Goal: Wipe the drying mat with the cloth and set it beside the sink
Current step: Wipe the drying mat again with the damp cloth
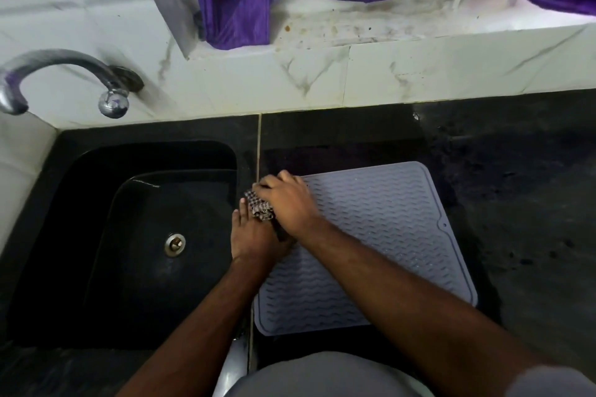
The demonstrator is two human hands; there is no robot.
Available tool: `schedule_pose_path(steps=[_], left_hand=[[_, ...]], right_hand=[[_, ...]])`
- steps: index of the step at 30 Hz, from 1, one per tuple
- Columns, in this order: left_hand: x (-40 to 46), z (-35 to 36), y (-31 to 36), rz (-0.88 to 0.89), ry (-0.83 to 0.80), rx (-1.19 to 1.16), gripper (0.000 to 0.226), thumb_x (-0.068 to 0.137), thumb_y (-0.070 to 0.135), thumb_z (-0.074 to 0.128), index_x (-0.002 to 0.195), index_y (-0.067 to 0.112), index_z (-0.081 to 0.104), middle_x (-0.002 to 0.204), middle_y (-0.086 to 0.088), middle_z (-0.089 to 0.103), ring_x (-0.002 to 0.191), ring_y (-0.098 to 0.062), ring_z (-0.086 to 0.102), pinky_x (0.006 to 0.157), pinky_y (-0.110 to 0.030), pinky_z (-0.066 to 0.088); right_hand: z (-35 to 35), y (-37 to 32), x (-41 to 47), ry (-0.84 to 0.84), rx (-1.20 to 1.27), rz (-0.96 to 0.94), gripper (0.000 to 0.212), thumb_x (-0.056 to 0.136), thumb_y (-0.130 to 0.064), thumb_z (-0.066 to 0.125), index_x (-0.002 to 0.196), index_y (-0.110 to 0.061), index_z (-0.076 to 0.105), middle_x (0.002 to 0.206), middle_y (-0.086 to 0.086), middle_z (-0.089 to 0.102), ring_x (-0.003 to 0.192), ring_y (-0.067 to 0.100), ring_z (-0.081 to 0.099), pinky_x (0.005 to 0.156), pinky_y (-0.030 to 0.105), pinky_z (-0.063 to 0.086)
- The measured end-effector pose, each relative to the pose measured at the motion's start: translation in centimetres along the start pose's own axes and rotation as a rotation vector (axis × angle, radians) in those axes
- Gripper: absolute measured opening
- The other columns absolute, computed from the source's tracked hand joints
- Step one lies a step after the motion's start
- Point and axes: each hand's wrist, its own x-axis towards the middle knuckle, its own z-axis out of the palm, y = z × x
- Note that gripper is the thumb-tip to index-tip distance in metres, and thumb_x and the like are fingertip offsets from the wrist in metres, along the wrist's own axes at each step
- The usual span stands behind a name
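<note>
Pressing checked cloth under right hand at left edge of grey silicone drying mat, on counter beside sink; left hand steadying that edge, flat, gripping nothing. Risking mat sliding toward basin.

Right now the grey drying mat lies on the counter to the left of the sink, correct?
Not quite. The head view shows the grey drying mat on the counter to the right of the sink, not the left.

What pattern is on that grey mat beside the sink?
The drying mat is light grey with rows of raised wavy ridges, seen in the head view.
</note>
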Motion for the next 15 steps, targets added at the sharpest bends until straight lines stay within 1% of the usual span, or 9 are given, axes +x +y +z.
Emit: schedule_pose_path(steps=[2,4,6,8,10,13,15], left_hand=[[0.0,-0.7,0.1,0.004,-0.034,0.024,0.099,0.087,0.07,0.047,0.161,0.01,0.016,0.167,-0.018,0.013,0.156,-0.032,0.0,0.126,-0.047,0.005],[0.2,-1.3,0.2,-0.006,-0.049,0.07,0.099,0.087,0.07,0.049,0.16,0.01,0.019,0.167,-0.018,0.011,0.156,-0.032,0.001,0.126,-0.048,0.006],[0.4,-1.6,0.4,-0.021,-0.068,0.102,0.104,0.086,0.076,0.045,0.16,0.007,0.018,0.167,-0.019,0.008,0.156,-0.032,0.001,0.126,-0.048,0.006],[0.5,-1.6,0.4,-0.053,-0.074,0.121,0.115,0.083,0.084,0.038,0.159,0.002,0.013,0.167,-0.019,0.008,0.156,-0.031,0.003,0.125,-0.047,0.006],[0.6,-1.7,0.4,-0.08,-0.085,0.136,0.126,0.078,0.091,0.032,0.158,-0.003,0.008,0.167,-0.02,0.009,0.156,-0.031,0.005,0.125,-0.047,0.007],[0.6,-2.0,0.7,-0.085,-0.087,0.183,0.128,0.076,0.094,0.028,0.157,-0.005,0.011,0.166,-0.022,0.013,0.155,-0.032,0.009,0.125,-0.048,0.011],[0.7,-2.1,0.8,-0.081,-0.091,0.192,0.127,0.077,0.094,0.029,0.157,-0.004,0.014,0.165,-0.022,0.015,0.155,-0.033,0.011,0.124,-0.048,0.013]], right_hand=[[1.2,-0.1,0.7,-0.036,-0.02,0.011,0.039,0.098,-0.026,0.051,0.136,-0.032,0.058,0.134,-0.008,0.054,0.117,0.021,0.043,0.099,0.039,0.039],[1.7,0.3,0.8,-0.03,-0.074,-0.005,0.037,0.098,-0.026,0.052,0.134,-0.032,0.059,0.131,-0.008,0.054,0.114,0.021,0.045,0.097,0.039,0.04],[1.4,0.8,0.7,-0.021,-0.121,-0.006,0.036,0.096,-0.026,0.053,0.132,-0.03,0.061,0.128,-0.006,0.054,0.113,0.023,0.046,0.094,0.039,0.041],[0.9,1.9,0.1,-0.012,-0.178,0.036,0.037,0.093,-0.028,0.057,0.13,-0.029,0.062,0.125,-0.004,0.053,0.112,0.023,0.045,0.091,0.039,0.04],[0.2,3.5,-1.1,-0.012,-0.22,0.084,0.043,0.09,-0.028,0.063,0.133,-0.028,0.059,0.125,-0.003,0.051,0.112,0.024,0.044,0.091,0.04,0.039],[-1.2,7.0,-3.9,0.002,-0.252,0.192,0.044,0.095,-0.02,0.054,0.138,-0.029,0.054,0.127,-0.001,0.049,0.112,0.026,0.044,0.092,0.041,0.039],[-2.2,9.5,-5.8,0.003,-0.278,0.281,0.046,0.094,-0.019,0.055,0.139,-0.03,0.053,0.128,-0.001,0.047,0.111,0.025,0.044,0.09,0.041,0.039]])
